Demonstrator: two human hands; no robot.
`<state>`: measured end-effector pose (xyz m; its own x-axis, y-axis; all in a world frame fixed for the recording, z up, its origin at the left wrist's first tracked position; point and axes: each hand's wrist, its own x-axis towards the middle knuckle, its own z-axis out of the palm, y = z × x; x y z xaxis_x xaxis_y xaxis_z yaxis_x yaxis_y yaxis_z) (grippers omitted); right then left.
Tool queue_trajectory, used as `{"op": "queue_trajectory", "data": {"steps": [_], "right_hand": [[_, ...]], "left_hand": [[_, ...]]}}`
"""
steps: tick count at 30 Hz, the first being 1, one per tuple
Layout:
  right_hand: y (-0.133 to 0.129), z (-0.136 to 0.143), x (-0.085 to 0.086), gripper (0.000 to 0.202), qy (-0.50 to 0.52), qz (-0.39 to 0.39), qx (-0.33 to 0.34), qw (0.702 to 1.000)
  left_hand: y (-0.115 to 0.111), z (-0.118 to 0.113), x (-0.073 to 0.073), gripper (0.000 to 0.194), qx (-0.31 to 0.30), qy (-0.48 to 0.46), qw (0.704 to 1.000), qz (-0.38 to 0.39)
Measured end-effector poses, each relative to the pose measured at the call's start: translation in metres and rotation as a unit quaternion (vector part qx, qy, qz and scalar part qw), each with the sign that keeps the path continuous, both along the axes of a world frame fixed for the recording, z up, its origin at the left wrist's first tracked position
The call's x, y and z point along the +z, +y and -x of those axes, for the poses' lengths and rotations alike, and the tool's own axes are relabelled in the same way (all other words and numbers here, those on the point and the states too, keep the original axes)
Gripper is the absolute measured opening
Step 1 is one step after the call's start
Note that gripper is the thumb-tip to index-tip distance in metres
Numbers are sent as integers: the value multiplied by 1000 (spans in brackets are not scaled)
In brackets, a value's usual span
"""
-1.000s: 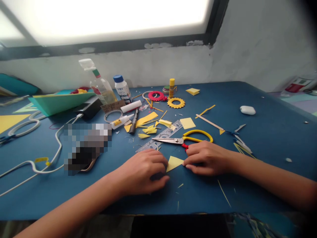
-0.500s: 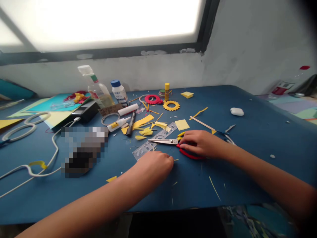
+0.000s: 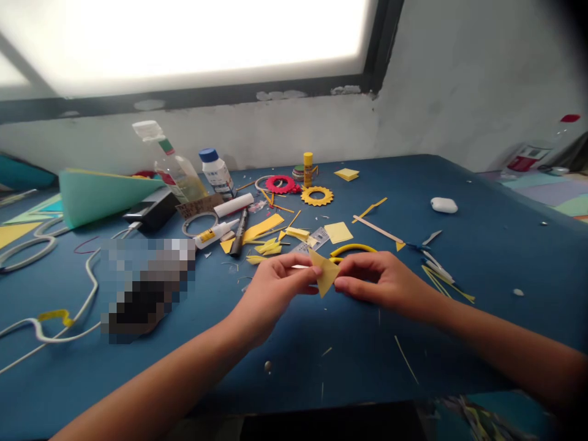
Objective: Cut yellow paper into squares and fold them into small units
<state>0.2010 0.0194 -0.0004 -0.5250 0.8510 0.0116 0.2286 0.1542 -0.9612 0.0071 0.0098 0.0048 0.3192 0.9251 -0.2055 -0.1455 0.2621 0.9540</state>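
Note:
A small yellow paper triangle [image 3: 325,275] is held up above the blue table, pinched between the thumb and fingers of my left hand [image 3: 280,285]. My right hand [image 3: 379,278] has its thumb and fingertips closed on the triangle's right corner. Behind my right hand shows the yellow handle of the scissors [image 3: 351,247]; their blades are mostly hidden by my hands. The clear ruler [image 3: 316,237] lies partly covered beyond my left hand. A yellow paper square [image 3: 338,232] rests beside it.
Yellow scraps [image 3: 269,246], a black marker [image 3: 239,233] and a glue bottle [image 3: 215,233] lie left of centre. Farther back are a yellow glue stick [image 3: 307,170], a red paper ring [image 3: 281,185] and a yellow one [image 3: 317,196]. At right is a white case [image 3: 443,205].
My left hand has risen off the table with the yellow triangle. My right hand has let go of the scissors and come to the triangle. Thin yellow strips now lie at the right.

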Motion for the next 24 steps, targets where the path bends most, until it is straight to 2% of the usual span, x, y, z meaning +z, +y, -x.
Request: {"op": "queue_trajectory", "data": {"steps": [5, 9, 16, 21, 24], "right_hand": [[0, -2, -1, 16, 19, -1, -37, 999], [2, -5, -6, 19, 25, 25, -33, 999], [8, -8, -8, 35, 65, 43, -17, 997], [4, -7, -6, 24, 34, 68, -30, 997], [0, -5, -5, 20, 15, 17, -58, 998]], "left_hand": [[-3, 2, -2, 16, -32, 25, 999, 15], [-3, 4, -4, 18, -60, 68, 996, 20], [-1, 6, -6, 18, -47, 71, 996, 16], [0, 6, -6, 21, -39, 78, 996, 11], [0, 6, -6, 25, -37, 54, 998, 26]]}}
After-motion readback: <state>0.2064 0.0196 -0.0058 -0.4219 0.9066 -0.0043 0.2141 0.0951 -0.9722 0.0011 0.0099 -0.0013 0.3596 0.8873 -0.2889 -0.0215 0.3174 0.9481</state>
